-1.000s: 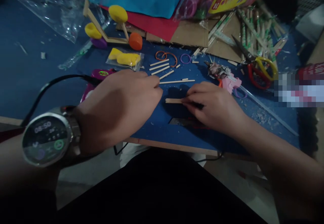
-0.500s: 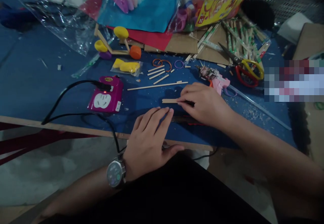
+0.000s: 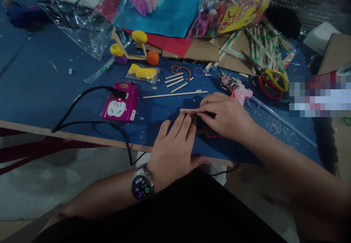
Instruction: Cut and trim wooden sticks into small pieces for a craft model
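- The right hand [image 3: 226, 115] grasps the pale wooden stick [image 3: 187, 110] at its right end, thumb and index finger pinched together; the other fingers curl behind.
- The left hand [image 3: 174, 146] is laid flat-backed, its fingers stretched out with tips on the stick just left of the right-hand pinch; its thumb stands apart, clasping nothing.
- The stick itself lies crosswise under and just beyond the left fingertips. With so little of it bare, it could roll or skew if those tips press unevenly while the right pinch pulls.
- Nearer the body than the right fingertips, in shadow, lies what looks like a utility knife [image 3: 217, 137]; the light is too poor to be sure of its blade. A knuckle or wrist dropping there could be nicked.
- Beyond the left fingertips are a long thin stick [image 3: 175, 94] and cut stick pieces [image 3: 174, 82]. A forward sweep of either hand could scatter them.
- Beyond the right knuckles rests a pink glue gun [image 3: 241, 94]. If its nozzle is hot, a reach that way risks a burn.
- Left of the left fingers, a black cable [image 3: 79, 96] runs from the magenta power socket [image 3: 120, 105]. A forearm catching it could drag the socket toward the hands.
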`<move>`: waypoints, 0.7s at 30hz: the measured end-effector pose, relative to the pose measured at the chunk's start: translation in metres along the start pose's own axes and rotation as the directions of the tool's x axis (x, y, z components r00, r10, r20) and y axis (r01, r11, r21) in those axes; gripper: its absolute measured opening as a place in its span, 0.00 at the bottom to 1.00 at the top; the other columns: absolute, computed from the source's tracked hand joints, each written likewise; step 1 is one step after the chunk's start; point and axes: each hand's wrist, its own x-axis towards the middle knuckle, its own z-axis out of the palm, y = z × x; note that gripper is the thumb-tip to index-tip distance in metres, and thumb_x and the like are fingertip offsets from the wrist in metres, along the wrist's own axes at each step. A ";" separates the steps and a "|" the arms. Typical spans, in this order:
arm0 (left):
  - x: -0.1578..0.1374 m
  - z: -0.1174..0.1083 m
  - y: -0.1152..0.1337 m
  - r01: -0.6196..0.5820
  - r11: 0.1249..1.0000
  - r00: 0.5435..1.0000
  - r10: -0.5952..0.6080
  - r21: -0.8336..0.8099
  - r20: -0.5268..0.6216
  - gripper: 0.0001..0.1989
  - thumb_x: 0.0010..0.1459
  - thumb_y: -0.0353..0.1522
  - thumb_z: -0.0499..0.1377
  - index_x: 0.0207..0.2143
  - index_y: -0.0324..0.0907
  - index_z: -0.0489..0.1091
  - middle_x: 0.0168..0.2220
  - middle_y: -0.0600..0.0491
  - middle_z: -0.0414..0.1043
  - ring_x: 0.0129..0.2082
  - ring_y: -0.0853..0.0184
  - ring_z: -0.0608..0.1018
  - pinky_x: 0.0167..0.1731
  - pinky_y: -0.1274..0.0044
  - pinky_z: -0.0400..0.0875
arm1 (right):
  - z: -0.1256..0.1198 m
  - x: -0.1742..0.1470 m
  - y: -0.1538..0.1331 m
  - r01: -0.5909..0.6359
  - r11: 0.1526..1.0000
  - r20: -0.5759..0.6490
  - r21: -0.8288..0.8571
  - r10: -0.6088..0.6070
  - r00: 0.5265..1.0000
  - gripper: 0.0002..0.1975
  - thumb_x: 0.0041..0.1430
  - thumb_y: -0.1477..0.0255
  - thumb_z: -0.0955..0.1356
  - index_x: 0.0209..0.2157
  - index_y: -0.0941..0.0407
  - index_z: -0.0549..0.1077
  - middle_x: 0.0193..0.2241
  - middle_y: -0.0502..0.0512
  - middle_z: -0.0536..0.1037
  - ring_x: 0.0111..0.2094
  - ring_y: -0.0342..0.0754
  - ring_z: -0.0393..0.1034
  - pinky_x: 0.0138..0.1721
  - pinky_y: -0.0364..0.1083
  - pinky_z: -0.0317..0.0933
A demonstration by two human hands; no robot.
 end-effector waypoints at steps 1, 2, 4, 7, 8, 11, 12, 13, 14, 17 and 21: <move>0.001 0.000 0.001 0.005 1.000 1.000 -0.005 0.000 0.002 0.50 0.72 0.61 0.49 0.72 0.24 0.64 0.73 0.30 0.67 0.72 0.43 0.70 0.64 0.54 0.62 | 0.000 0.000 0.000 -0.001 1.000 0.002 -0.001 0.001 1.000 0.12 0.70 0.76 0.68 0.43 0.57 0.87 0.40 0.59 0.85 0.42 0.54 0.77 0.47 0.52 0.69; 0.001 0.000 0.001 0.011 1.000 1.000 -0.011 -0.002 0.003 0.50 0.72 0.61 0.49 0.72 0.24 0.64 0.73 0.30 0.66 0.72 0.42 0.70 0.63 0.54 0.62 | 0.000 0.000 0.000 -0.001 1.000 0.002 -0.001 0.001 1.000 0.12 0.70 0.76 0.68 0.43 0.56 0.87 0.39 0.58 0.85 0.41 0.53 0.76 0.47 0.52 0.69; 0.002 0.000 0.002 0.018 1.000 1.000 -0.018 -0.005 0.007 0.50 0.72 0.61 0.49 0.73 0.24 0.64 0.74 0.30 0.65 0.73 0.42 0.69 0.63 0.54 0.62 | 0.000 0.000 -0.001 0.003 1.000 -0.003 0.001 -0.003 1.000 0.12 0.71 0.76 0.68 0.43 0.56 0.87 0.39 0.58 0.85 0.41 0.53 0.76 0.46 0.52 0.69; 0.003 -0.001 0.002 0.017 1.000 1.000 -0.017 -0.003 0.020 0.51 0.72 0.62 0.48 0.73 0.25 0.63 0.74 0.30 0.64 0.73 0.42 0.68 0.63 0.54 0.63 | -0.001 0.000 -0.001 0.005 1.000 0.000 -0.005 -0.005 1.000 0.12 0.71 0.75 0.68 0.43 0.55 0.87 0.39 0.58 0.86 0.42 0.53 0.77 0.47 0.53 0.70; 0.003 -0.001 0.002 0.016 1.000 1.000 -0.016 -0.002 0.020 0.51 0.72 0.63 0.48 0.73 0.25 0.63 0.74 0.29 0.65 0.73 0.41 0.68 0.63 0.53 0.63 | -0.003 0.000 0.000 0.006 1.000 0.009 -0.014 -0.006 1.000 0.12 0.71 0.75 0.68 0.44 0.55 0.87 0.40 0.58 0.86 0.42 0.54 0.77 0.47 0.53 0.70; 0.003 -0.001 0.002 0.015 1.000 1.000 -0.015 -0.003 0.026 0.52 0.71 0.63 0.49 0.73 0.26 0.64 0.74 0.29 0.65 0.73 0.40 0.68 0.63 0.52 0.63 | -0.009 -0.003 0.002 0.000 0.997 0.023 -0.072 0.002 1.000 0.12 0.72 0.73 0.69 0.43 0.54 0.87 0.40 0.58 0.86 0.42 0.54 0.77 0.48 0.54 0.70; 0.004 -0.001 0.002 0.014 1.000 1.000 -0.014 -0.006 0.026 0.51 0.71 0.63 0.49 0.73 0.26 0.65 0.74 0.29 0.65 0.73 0.40 0.68 0.63 0.52 0.63 | -0.011 -0.004 0.003 -0.008 0.995 0.013 -0.100 0.009 1.000 0.13 0.73 0.72 0.68 0.43 0.55 0.87 0.40 0.58 0.86 0.42 0.55 0.77 0.48 0.55 0.70; 0.004 -0.001 0.002 0.013 1.000 0.999 -0.013 -0.010 0.030 0.51 0.71 0.63 0.49 0.73 0.26 0.65 0.74 0.29 0.65 0.73 0.40 0.68 0.63 0.52 0.63 | -0.014 -0.004 0.005 -0.019 0.991 -0.007 -0.131 0.018 1.000 0.13 0.73 0.72 0.68 0.42 0.55 0.87 0.41 0.59 0.86 0.42 0.56 0.78 0.49 0.56 0.71; 0.004 -0.001 0.002 0.012 1.000 1.000 -0.012 -0.015 0.029 0.51 0.72 0.63 0.48 0.73 0.26 0.65 0.74 0.29 0.65 0.73 0.39 0.68 0.63 0.52 0.63 | -0.016 -0.005 0.006 -0.031 0.986 -0.035 -0.162 0.026 0.999 0.14 0.74 0.71 0.67 0.43 0.56 0.87 0.41 0.60 0.86 0.43 0.57 0.78 0.50 0.57 0.71; 0.005 0.000 0.001 0.011 1.000 1.000 -0.011 -0.023 0.018 0.51 0.72 0.63 0.47 0.73 0.26 0.65 0.74 0.29 0.65 0.74 0.40 0.68 0.62 0.51 0.63 | -0.025 -0.007 0.007 -0.057 0.975 -0.087 -0.213 0.039 0.995 0.15 0.74 0.71 0.66 0.48 0.57 0.86 0.44 0.64 0.85 0.47 0.61 0.78 0.52 0.60 0.72; 0.005 0.001 0.001 0.011 0.999 1.000 -0.011 -0.036 0.009 0.51 0.72 0.63 0.48 0.74 0.27 0.63 0.74 0.30 0.64 0.73 0.39 0.68 0.61 0.51 0.64 | -0.038 -0.014 0.000 -0.083 0.971 -0.062 -0.224 0.071 0.996 0.14 0.75 0.69 0.66 0.50 0.55 0.85 0.46 0.64 0.85 0.50 0.62 0.78 0.54 0.61 0.71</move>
